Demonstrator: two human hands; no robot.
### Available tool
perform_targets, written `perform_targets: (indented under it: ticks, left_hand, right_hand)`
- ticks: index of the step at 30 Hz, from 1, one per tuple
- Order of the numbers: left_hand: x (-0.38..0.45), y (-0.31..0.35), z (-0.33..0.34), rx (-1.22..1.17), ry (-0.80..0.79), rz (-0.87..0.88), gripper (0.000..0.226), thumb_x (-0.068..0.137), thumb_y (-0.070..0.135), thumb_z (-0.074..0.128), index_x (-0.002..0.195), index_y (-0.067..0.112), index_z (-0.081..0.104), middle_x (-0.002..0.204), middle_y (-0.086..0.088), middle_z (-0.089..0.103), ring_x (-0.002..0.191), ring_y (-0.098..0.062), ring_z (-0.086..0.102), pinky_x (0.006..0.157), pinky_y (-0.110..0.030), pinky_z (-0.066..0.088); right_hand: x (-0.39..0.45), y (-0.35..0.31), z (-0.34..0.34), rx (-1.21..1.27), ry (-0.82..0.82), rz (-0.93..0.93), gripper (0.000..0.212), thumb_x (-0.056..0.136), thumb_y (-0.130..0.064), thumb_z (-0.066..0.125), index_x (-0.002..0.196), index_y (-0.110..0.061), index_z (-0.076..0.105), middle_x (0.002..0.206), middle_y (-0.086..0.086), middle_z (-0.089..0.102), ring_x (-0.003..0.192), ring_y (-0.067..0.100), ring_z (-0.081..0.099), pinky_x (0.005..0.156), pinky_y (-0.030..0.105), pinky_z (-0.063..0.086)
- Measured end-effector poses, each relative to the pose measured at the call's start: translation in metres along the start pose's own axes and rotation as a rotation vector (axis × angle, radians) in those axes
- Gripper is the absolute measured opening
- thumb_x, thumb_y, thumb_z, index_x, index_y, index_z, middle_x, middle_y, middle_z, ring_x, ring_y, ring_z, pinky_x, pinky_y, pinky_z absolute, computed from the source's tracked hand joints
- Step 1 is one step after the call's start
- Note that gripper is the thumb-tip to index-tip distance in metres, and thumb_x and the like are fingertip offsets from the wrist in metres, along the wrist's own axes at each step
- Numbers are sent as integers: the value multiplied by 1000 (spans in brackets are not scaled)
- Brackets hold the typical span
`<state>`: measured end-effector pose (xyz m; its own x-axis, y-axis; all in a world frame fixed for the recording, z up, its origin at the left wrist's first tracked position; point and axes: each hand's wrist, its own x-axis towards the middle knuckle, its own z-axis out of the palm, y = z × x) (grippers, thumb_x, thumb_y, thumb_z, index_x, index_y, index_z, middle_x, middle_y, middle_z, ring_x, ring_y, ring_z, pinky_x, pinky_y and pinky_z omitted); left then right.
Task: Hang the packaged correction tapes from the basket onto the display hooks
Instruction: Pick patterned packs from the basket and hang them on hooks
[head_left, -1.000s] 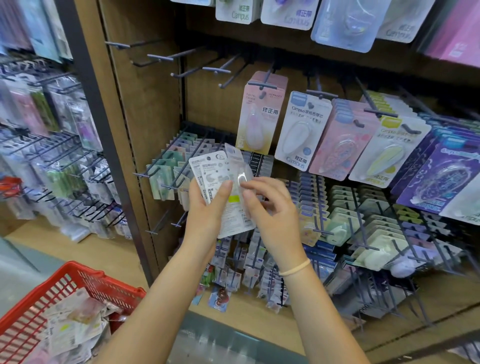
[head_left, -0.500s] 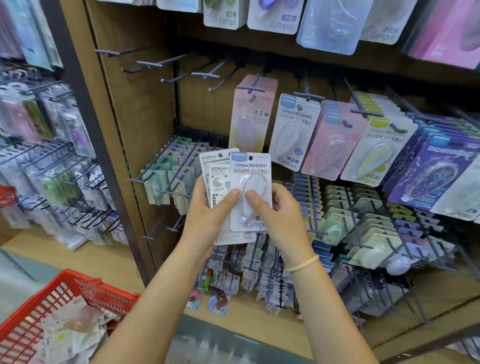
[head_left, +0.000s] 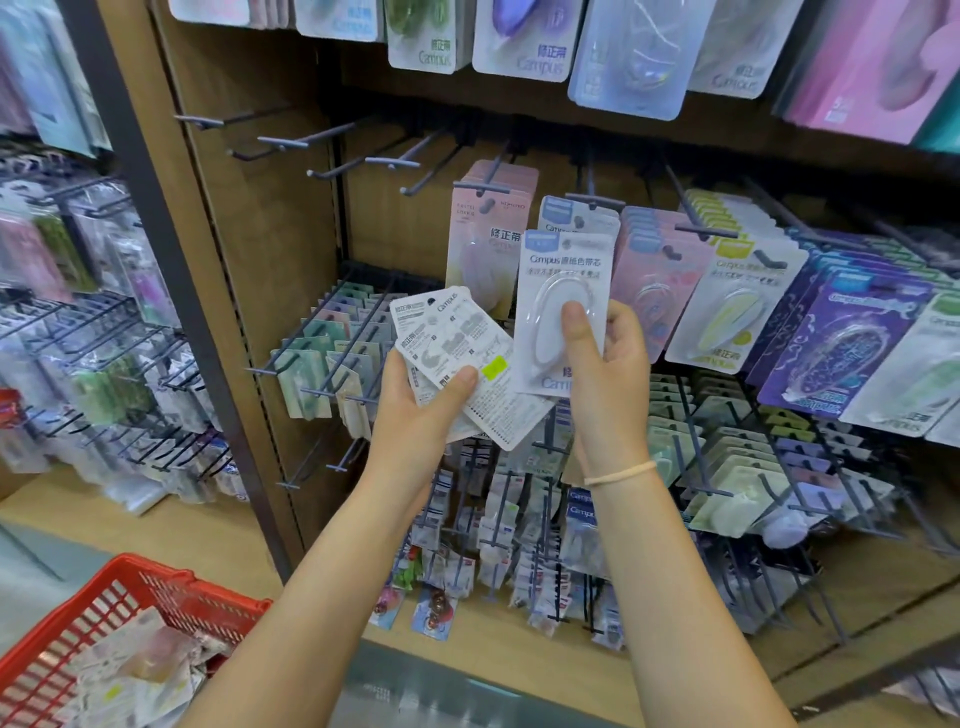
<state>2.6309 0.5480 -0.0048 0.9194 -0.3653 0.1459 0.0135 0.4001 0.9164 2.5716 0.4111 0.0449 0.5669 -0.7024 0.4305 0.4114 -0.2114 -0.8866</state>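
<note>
Here, one white packet (head_left: 563, 317) is pinched upright by the right hand (head_left: 605, 364); several packets (head_left: 457, 358) (backs showing) are gripped fanned by the left hand (head_left: 421, 410).

One white correction tape pack (head_left: 563, 312) is held upright, its front showing, just in front of the same kind hanging on a hook (head_left: 592, 200). A small stack of packs (head_left: 457, 358) is fanned out, backs showing. More packs lie in the red basket (head_left: 182, 597).
</note>
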Motion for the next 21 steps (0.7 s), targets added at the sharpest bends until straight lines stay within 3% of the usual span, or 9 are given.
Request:
perform_targets:
  ticks: [7,11,17,20,21]
  left_hand:
    - [2,0,-4,3,65,-9,44,97,11,70,132,31,54,130,2,70,117,-22,69,99,-60,55]
    - [0,1,-6,-13,64,-13,41,97,9,68,131,29,54,129,2,70,117,-19,69,96,-46,59]
    - [1,5,-7,-11,26,-12,43,96,10,70,132,29,56,129,3,71,118,-20,69,97,-48,58]
    - [-1,7,-10,-30,26,-7,44,94,10,71,132,25,56,125,4,73,115,-19,70,92,-43,60]
    - [-2,7,-12,-33,25,-5,46,93,11,72,134,24,56,125,4,73,115,-19,71,91,-42,60]
  right_hand:
    - [17,-2,3,-33,42,-23,7,99,-23,63,102,-20,58,100,-5,67,84,-3,62,75,15,48]
    - [22,1,3,-55,77,-31,7,99,-21,64,102,-19,58,105,-3,67,88,1,61,77,13,48]
    - [38,6,9,-141,90,32,16,97,-29,67,93,-18,56,91,-4,62,77,4,56,68,14,46]
    - [34,14,5,-126,107,179,31,92,-39,71,97,-14,54,86,0,65,71,15,64,69,31,59]
    - [26,15,3,-107,106,253,35,91,-42,71,98,-13,52,83,4,66,64,18,65,62,36,60]
